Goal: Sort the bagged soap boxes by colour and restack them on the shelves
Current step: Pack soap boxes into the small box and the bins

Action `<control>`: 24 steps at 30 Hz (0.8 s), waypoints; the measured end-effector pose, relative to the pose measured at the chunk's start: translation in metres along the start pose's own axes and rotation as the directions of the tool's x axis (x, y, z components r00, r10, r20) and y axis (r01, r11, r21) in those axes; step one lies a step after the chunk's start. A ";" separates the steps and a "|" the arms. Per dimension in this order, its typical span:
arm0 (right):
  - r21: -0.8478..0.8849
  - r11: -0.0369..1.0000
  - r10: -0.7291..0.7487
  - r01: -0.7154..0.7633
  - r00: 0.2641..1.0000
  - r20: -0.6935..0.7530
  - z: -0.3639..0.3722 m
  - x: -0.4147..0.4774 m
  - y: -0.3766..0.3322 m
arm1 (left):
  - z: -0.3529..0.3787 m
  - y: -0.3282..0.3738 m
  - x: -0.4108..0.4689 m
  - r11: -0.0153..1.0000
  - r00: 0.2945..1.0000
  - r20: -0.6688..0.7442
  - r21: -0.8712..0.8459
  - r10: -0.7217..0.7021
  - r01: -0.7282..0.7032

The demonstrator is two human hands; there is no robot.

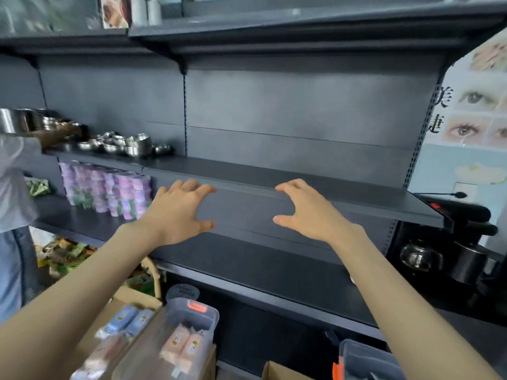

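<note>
Several grey shelves (301,187); bowls (137,145), probably steel.

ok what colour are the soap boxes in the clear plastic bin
Pale peach-orange soap boxes in the clear bin, seen in the head view, slightly blurred.

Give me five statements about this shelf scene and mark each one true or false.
1. The left hand and the right hand hold nothing. True.
2. The blue soap boxes lie on the shelf in front of the hands. False: they lie in the cardboard box at lower left.
3. The steel bowls stand on the shelf section to the left. True.
4. The peach soap boxes sit in a steel bowl. False: they sit in a clear plastic bin.
5. The black coffee maker stands left of the shelves. False: it stands to their right.
</note>
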State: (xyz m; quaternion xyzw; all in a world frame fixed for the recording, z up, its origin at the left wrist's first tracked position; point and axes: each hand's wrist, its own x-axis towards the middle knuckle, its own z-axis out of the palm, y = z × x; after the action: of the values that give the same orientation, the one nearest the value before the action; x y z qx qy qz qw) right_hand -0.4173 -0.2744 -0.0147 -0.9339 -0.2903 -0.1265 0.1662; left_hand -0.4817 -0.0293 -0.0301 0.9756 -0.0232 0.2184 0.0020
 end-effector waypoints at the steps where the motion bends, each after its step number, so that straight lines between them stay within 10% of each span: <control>1: -0.006 1.000 0.003 -0.003 1.000 -0.018 0.002 0.013 -0.007 | -0.001 -0.014 0.007 1.000 1.000 -0.016 0.009 0.010 -0.010; 24: 0.140 0.990 -0.032 0.010 0.988 0.154 0.289 0.303 -0.274 | 0.097 -0.453 0.024 0.994 0.985 0.131 0.033 -0.108 0.105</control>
State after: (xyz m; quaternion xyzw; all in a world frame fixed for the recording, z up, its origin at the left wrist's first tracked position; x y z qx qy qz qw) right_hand -0.2946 0.2005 -0.1129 -0.9239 -0.3203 -0.0345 0.2063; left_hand -0.3980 0.4209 -0.1052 0.9877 0.0317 0.1530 -0.0006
